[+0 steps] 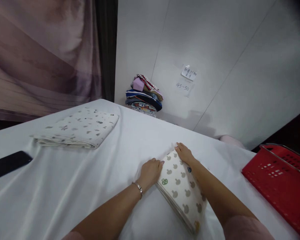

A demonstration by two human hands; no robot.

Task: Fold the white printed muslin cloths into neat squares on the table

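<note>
A folded cream cloth with mushroom prints [182,191] lies on the white-covered table [90,186], close in front of me. My left hand [151,171] presses against the cloth's left edge, its fingers curled round that edge. My right hand [184,153] lies on the cloth's far corner, fingers bent down onto it, and my forearm crosses over the cloth. A bracelet sits on my left wrist.
A second folded cloth with small prints [78,128] lies at the table's far left. A black phone [7,164] rests at the left edge. A red plastic basket [282,181] stands at the right. A stack of folded colourful clothes [144,93] sits against the back wall.
</note>
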